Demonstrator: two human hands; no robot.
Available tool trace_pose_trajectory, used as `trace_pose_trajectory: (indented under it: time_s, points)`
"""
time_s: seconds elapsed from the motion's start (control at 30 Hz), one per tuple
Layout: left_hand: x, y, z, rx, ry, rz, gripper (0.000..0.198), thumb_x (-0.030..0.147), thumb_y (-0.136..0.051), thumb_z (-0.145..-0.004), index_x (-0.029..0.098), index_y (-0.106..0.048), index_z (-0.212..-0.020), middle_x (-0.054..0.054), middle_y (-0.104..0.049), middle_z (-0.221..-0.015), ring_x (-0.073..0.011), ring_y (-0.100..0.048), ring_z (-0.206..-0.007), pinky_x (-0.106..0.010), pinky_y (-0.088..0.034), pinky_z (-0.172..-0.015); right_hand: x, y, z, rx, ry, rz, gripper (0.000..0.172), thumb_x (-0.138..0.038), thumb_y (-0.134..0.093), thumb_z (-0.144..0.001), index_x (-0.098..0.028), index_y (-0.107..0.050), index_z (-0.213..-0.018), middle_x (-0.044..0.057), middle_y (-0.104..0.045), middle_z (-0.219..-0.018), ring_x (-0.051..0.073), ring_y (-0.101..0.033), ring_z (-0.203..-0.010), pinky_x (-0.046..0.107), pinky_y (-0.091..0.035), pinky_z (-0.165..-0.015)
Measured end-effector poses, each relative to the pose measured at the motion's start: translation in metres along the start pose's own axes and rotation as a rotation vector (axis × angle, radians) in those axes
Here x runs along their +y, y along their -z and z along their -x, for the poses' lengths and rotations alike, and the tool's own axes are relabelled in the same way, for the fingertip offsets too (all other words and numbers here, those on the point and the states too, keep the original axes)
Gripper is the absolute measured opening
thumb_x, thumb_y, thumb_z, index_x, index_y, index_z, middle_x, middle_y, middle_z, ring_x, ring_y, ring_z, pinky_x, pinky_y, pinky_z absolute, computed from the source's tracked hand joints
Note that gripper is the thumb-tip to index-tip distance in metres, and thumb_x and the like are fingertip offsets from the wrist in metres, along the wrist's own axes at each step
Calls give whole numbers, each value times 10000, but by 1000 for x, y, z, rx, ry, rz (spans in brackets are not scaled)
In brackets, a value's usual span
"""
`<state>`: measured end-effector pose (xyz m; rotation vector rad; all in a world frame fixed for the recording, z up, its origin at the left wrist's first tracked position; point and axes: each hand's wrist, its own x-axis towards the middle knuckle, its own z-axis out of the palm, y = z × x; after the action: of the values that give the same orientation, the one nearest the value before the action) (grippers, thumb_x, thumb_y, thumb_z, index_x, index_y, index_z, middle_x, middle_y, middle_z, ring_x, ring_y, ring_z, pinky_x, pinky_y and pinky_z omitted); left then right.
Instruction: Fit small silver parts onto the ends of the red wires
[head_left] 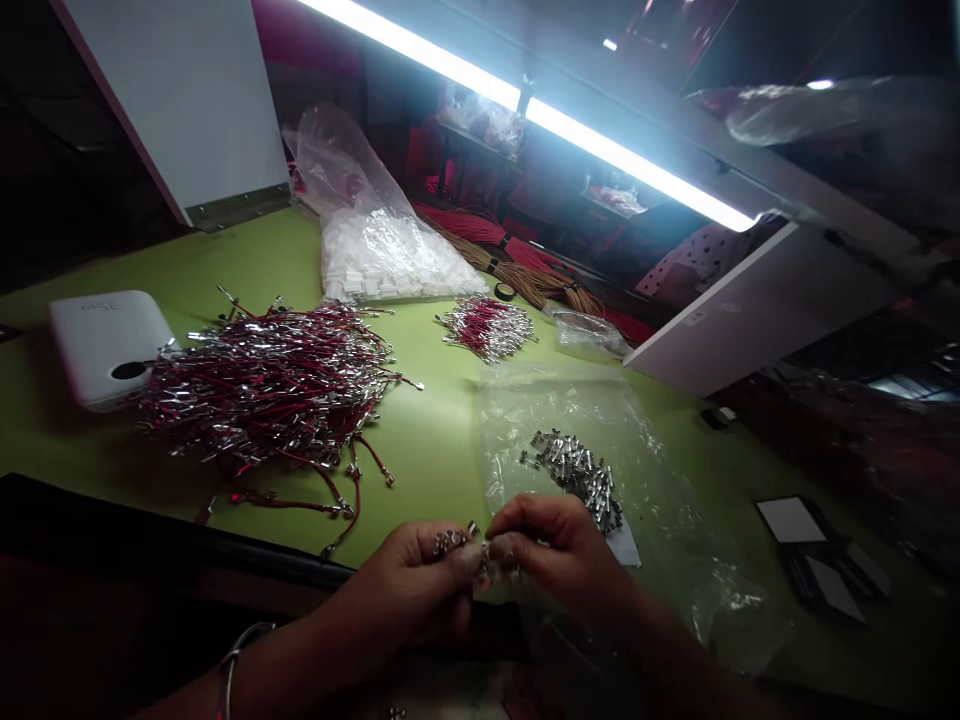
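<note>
My left hand and my right hand meet in front of me, fingertips almost touching. Several small metal crimp terminals are pinched in my left fingers. My right fingers pinch something small at the same spot, partly hidden by the fingers. Just beyond my right hand lies a clear plastic bag holding a heap of loose metal terminals. A large tangled pile of red wires with metal terminals lies to the left on the green table.
A smaller bundle of red terminated wires lies further out on the green table. Behind are a white power bank, a bag of white connector pieces and coiled brown and red wire bundles. A dark padded edge runs along the near side.
</note>
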<state>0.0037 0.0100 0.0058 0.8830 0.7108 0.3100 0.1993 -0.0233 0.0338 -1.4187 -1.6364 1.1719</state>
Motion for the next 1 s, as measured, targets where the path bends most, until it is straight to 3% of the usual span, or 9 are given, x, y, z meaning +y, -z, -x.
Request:
trace_pose_trajectory:
  time_s: [0.1,0.2,0.37,0.53,0.57,0.63,0.7,0.77,1.0]
  points:
    - [5,3,-3,118,-44,34,461,623,-698,-766,196,-532,-811,64,-577,-552,-20,-276,-342,-158,-151,-334,10,20,-14,38,-4,366,166,-262,-577,-943,-174,-716,-964,34,-730,-797,151,-674,-694,241,-516,-648]
    - [7,7,-5,93,-53,42,446,602,-705,-775,197,-522,-807,64,-583,-583,-10,-290,-337,-142,-157,-321,21,38,-31,195,11,755,157,-123,-556,-905,-154,-709,-901,104,-731,-888,206,-661,-802,299,-472,-736]
    - [5,8,-1,52,-45,79,401,551,-676,-829,181,-523,-795,35,-617,-659,3,-299,-337,-135,-152,-313,32,43,-45,181,-14,793,227,63,-523,-733,-127,-643,-709,109,-665,-699,205,-606,-666,313,-405,-669]
    - [4,8,3,26,-62,101,378,530,-640,-865,161,-571,-812,19,-614,-660,0,-294,-340,-143,-155,-311,24,32,-38,195,-1,627,100,-114,-565,-837,-169,-641,-873,46,-664,-763,175,-617,-687,272,-454,-642]
    - [4,8,3,18,-57,85,375,524,-629,-875,157,-579,-813,16,-613,-654,-2,-296,-342,-146,-160,-314,21,28,-36,182,-13,514,55,-180,-568,-868,-178,-623,-861,24,-652,-733,157,-613,-645,258,-465,-610]
    - [4,7,4,0,-46,47,379,521,-604,-893,153,-583,-805,12,-610,-635,-6,-295,-344,-151,-166,-320,12,17,-32,126,-68,134,144,-311,-613,-879,-187,-593,-808,-10,-633,-669,125,-593,-555,236,-471,-548]
    - [5,7,5,-25,-44,20,389,531,-592,-896,155,-583,-796,12,-604,-607,-14,-304,-345,-157,-173,-326,4,7,-30,70,-155,-300,228,-377,-717,-811,-181,-609,-771,-18,-647,-641,106,-586,-527,220,-469,-527]
    - [6,6,7,-50,-46,10,394,543,-592,-887,159,-585,-801,13,-600,-587,-23,-314,-345,-165,-175,-333,-1,-3,-30,55,-228,-541,256,-375,-802,-737,-168,-654,-759,-11,-674,-629,97,-591,-535,203,-460,-527]
    - [5,6,11,-100,-42,-12,411,546,-576,-894,162,-575,-749,33,-523,-525,-44,-282,-380,-203,-155,-375,-7,-11,-24,78,-188,-572,213,-308,-827,-720,-150,-685,-707,-14,-665,-611,83,-563,-556,196,-454,-557]
